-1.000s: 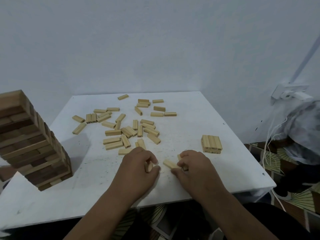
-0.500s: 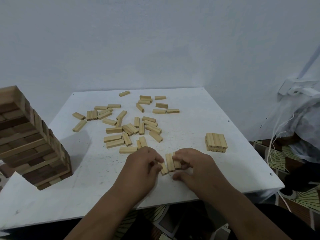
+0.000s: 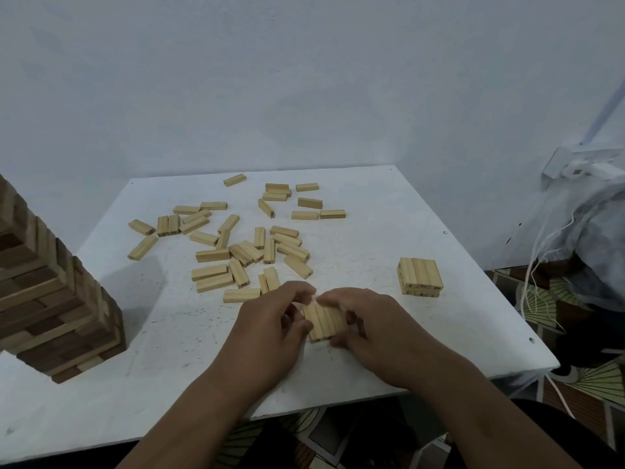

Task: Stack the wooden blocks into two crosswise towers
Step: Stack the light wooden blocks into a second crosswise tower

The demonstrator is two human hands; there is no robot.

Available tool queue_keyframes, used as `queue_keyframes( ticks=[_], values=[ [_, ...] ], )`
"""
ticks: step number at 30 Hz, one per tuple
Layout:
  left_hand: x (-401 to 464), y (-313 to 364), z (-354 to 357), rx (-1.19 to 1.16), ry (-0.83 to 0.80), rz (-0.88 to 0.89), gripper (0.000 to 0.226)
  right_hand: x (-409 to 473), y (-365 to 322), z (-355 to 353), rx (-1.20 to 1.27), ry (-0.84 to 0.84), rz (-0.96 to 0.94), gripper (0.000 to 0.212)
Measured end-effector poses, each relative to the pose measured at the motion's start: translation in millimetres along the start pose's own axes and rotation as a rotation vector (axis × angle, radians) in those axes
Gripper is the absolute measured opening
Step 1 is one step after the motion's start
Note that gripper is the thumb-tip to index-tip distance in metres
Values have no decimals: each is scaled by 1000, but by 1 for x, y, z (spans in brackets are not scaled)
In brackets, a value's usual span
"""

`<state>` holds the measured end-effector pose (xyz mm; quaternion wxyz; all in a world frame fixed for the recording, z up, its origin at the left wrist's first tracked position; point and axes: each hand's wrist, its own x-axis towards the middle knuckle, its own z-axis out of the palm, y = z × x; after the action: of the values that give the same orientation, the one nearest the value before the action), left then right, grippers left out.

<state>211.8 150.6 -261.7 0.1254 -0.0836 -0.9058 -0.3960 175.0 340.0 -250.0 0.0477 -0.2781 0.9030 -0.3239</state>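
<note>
White worktop (image 3: pixel 389 211), tall dark-and-light tower (image 3: pixel 50 299) far left of the small two-layer stack (image 3: pixel 420 277). Loose blocks (image 3: pixel 236 245) scattered left of that stack. Nearer, left hand (image 3: pixel 270 330) and right hand (image 3: pixel 375 330), each grip pinching a three-block row (image 3: pixel 324 321), likely squaring one layer.

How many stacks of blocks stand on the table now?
3: the tall tower at the left edge, the small stack at the right, and a row of blocks between both hands.

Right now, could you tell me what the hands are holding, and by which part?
Both hands, left and right, press a row of blocks together on the table, by its outer long sides.
</note>
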Motion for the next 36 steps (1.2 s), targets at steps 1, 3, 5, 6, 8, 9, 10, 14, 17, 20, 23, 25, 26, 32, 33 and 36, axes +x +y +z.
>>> queue_keyframes(
  ticks=[1, 3, 5, 6, 8, 9, 10, 14, 17, 20, 23, 25, 26, 32, 33, 36],
  values=[
    [0, 1, 0, -37, -7, -18, 47, 0, 0, 0, 6, 5, 2, 56],
    [0, 3, -1, -90, -33, -56, 56, 0, 0, -1, 20, 6, 8, 55],
    [0, 4, -3, -111, -73, -77, 60, -1, -1, -2, 37, 2, 17, 55],
    [0, 4, -4, -116, -92, -82, 62, -1, -1, -3, 52, 2, 20, 56],
    [0, 5, -6, -102, -120, -88, 66, -2, -1, -3, 63, 1, 29, 59],
    [0, 5, -6, -91, -130, -87, 67, -2, -1, -3, 57, 0, 36, 61],
    [1, 5, -6, -84, -138, -86, 67, -2, -1, -3, 50, -1, 42, 62],
    [1, 4, -5, -51, -152, -64, 66, -2, -1, -3, 43, 29, 64, 68],
    [1, 4, -5, -44, -160, -64, 67, -2, -1, -4, 34, 69, 77, 67],
    [1, 3, -5, -47, -153, -65, 65, -1, -2, -4, 7, 83, 77, 57],
    [0, 2, -5, -55, -142, -72, 62, 1, -2, -6, -50, 87, 115, 51],
    [0, 2, -5, -47, -138, -64, 58, 0, -1, -8, -94, 77, 142, 46],
    [0, 2, -4, -34, -133, -55, 56, 0, 0, -9, -102, 66, 147, 41],
    [0, -3, 2, 57, -64, 27, 30, -5, -2, -7, -45, 42, 130, 41],
    [0, -4, 3, 61, -52, 42, 29, -5, -2, -6, -43, 50, 129, 43],
    [1, -5, 6, 59, -20, 60, 25, -5, -4, -3, -47, 75, 130, 45]
  ],
)
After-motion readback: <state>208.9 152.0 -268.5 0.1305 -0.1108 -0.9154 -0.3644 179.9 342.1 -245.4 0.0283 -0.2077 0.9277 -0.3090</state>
